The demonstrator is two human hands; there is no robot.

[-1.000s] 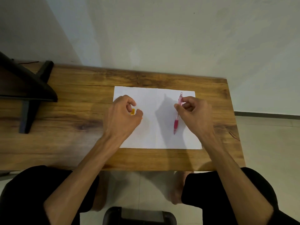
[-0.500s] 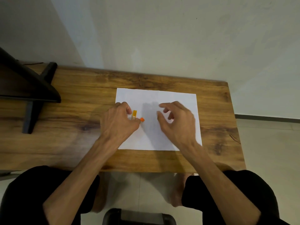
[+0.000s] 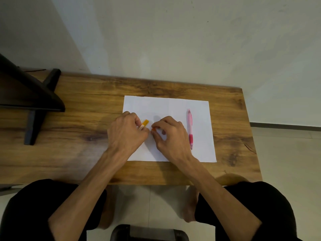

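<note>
A white sheet of paper point(image 3: 166, 106) lies flat on the wooden table point(image 3: 78, 153). My left hand point(image 3: 126, 134) holds a small yellow-orange stick-like object point(image 3: 144, 123) over the paper's left part. My right hand point(image 3: 172, 136) pinches a small orange piece point(image 3: 153, 129) at that object's near end, right beside my left hand. What the small object is cannot be told. A pink pen point(image 3: 190, 127) lies on the paper to the right of my right hand, tip toward me, untouched.
A black stand with a foot point(image 3: 34, 105) occupies the table's left rear. A pale wall runs behind the table. The table's right edge point(image 3: 250, 136) drops to a tiled floor. A dark stool point(image 3: 149, 233) sits below, between my knees.
My right hand let go of the pink pen, which now lies on the paper, and moved left to the orange piece at my left hand. My left hand stayed put.
</note>
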